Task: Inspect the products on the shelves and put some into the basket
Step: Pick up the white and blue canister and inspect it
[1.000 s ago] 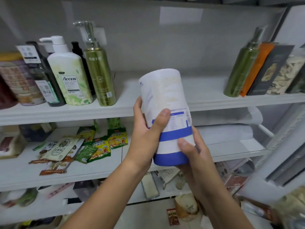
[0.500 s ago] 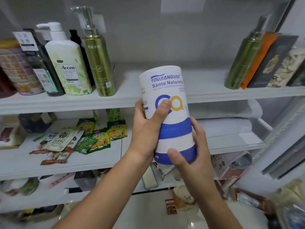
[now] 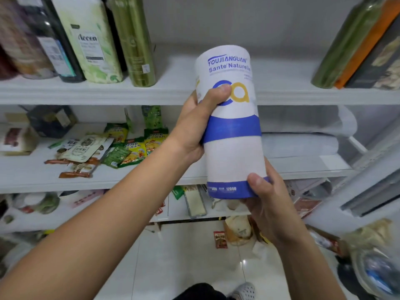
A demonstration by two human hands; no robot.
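I hold a tall white canister with blue bands (image 3: 233, 152) upright in front of the white shelves (image 3: 86, 94). Its front label reads "Sante Naturelle" with a blue and yellow "Ca". My left hand (image 3: 194, 128) grips its upper left side, thumb across the logo. My right hand (image 3: 266, 202) grips the bottom edge from below, thumb on the lower blue band. At the bottom right corner a blurred basket (image 3: 374, 263) with goods shows.
Pump bottles (image 3: 93, 42) and an olive bottle (image 3: 136, 40) stand on the top shelf at left; another green bottle and flat packs (image 3: 368, 46) lean at right. Snack sachets (image 3: 121, 148) litter the middle shelf. More packets lie on the bottom shelf and floor (image 3: 220, 239).
The canister has been turned from its back label to its front label. It has come closer to the camera, and the view has dropped lower.
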